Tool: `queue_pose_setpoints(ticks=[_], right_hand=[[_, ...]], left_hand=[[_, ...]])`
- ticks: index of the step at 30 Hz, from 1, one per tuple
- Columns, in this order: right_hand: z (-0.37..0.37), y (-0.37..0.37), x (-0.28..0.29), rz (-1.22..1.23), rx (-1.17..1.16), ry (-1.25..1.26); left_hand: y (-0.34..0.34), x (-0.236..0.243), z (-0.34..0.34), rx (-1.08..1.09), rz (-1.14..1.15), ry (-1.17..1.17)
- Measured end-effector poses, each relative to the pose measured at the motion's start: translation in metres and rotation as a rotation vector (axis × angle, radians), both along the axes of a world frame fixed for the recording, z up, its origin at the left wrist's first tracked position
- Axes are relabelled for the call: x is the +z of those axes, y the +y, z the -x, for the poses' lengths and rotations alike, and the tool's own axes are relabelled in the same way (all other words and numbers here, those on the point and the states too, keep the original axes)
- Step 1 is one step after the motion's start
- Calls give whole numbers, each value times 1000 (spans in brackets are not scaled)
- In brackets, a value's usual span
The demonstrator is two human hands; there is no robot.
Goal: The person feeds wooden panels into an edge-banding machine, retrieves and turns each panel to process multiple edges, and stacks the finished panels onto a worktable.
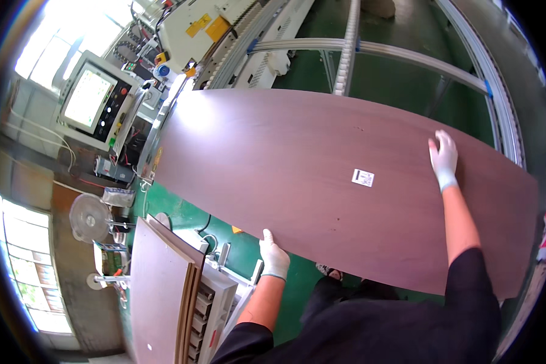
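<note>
A long brown wood-like panel stretches in front of me, its far side over a metal roller frame. On its face are a small white printed label and a few dark marks. My left hand, in a white glove, grips the panel's near edge with the thumb up at the rim; its other fingers are hidden beneath. Toward the right end, my gloved right hand rests on the top face near the far edge, with fingers stretched out.
The roller frame spans the far side, next to a large white machine. A control screen stands at the left. Stacked panels lie at lower left, near a fan. Green floor shows between.
</note>
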State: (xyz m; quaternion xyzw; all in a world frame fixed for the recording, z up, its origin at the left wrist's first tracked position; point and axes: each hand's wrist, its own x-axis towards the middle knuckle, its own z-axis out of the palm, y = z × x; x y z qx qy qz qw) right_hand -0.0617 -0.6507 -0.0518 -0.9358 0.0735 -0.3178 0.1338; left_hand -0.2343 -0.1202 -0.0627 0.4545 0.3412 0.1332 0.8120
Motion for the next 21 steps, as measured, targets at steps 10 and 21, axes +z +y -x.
queue_pose_setpoints(ticks=[10, 21], right_hand=[[313, 20, 0, 64, -570, 302], [380, 7, -63, -1312, -908, -241]], left_hand=[[61, 5, -26, -274, 243, 128], [238, 3, -126, -4, 505, -13]])
